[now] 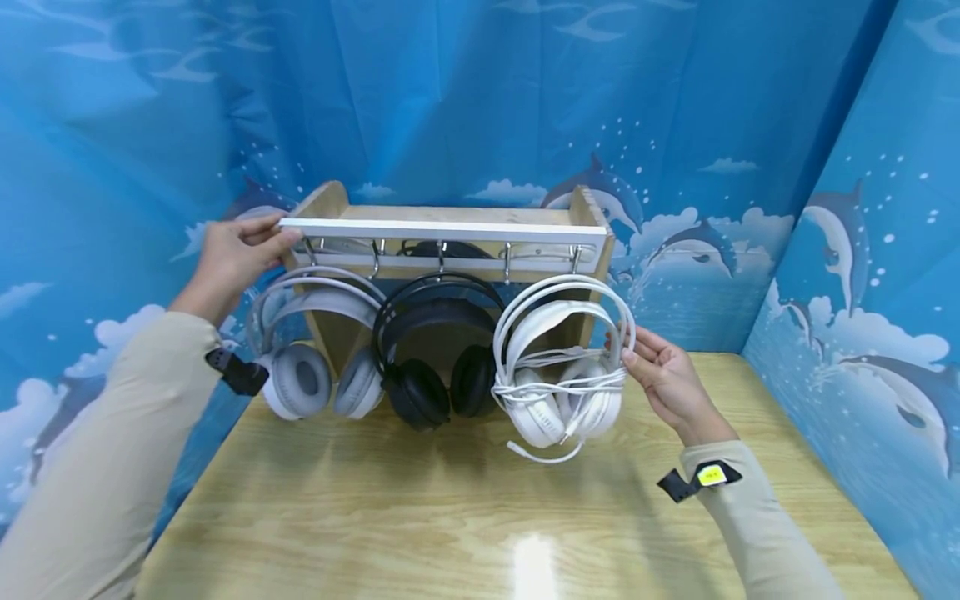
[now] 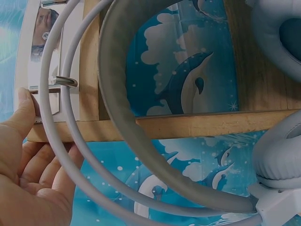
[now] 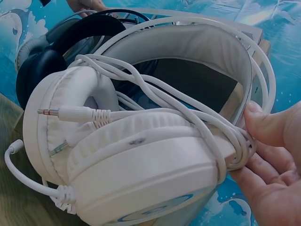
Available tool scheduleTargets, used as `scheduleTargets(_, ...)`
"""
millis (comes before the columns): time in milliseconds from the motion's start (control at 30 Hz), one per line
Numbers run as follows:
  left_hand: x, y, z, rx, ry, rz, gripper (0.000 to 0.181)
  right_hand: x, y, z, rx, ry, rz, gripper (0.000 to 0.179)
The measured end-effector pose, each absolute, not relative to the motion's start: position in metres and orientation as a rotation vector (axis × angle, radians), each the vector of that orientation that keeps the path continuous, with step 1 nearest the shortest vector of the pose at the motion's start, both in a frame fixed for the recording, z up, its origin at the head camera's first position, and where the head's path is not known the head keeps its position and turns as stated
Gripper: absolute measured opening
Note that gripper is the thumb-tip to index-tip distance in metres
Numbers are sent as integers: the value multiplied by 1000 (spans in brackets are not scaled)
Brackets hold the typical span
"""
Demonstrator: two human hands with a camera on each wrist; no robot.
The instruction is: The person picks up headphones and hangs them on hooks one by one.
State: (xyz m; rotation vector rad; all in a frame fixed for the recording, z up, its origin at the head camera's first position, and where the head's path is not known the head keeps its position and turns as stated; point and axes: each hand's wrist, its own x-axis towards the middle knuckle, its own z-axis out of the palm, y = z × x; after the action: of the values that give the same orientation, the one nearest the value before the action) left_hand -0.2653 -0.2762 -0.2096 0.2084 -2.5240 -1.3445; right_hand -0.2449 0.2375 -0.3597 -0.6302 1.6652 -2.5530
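My left hand (image 1: 231,260) grips the left end of a wooden rack (image 1: 457,215) with a white hook rail, thumb in front and fingers behind. In the left wrist view this hand (image 2: 35,174) is beside the grey headphones' bands (image 2: 51,108). At the rail's right end hang white headphones (image 1: 542,421) with a cable (image 3: 160,92) wound around the cups. My right hand (image 1: 671,382) pinches their right side between thumb and fingers, at the band and wound cable. Grey headphones (image 1: 300,382) hang at the left, black headphones (image 1: 422,398) in the middle.
Metal hooks (image 1: 507,262) line the rail. The rack stands on a wood-grain table (image 1: 390,517). A blue dolphin-print curtain (image 1: 480,108) hangs behind and along the right side. The white headphones' microphone boom (image 1: 551,458) sticks out below the cups.
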Motion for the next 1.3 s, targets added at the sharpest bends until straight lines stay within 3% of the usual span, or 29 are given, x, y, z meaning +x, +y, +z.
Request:
scheduleTargets(233, -267, -275, -211, 214, -2519, -1353, 75, -248, 241, -362, -605, 1671, -2536, 58)
scheduleTargets(467, -269, -271, -211, 218, -2503, -1364, 74, -249, 242, -366, -609, 1563, -2590, 39)
scheduleTargets(1300, -264, -278, -217, 223, -2483, -1431, 74, -246, 248, -375, -448, 1690, -2562, 32)
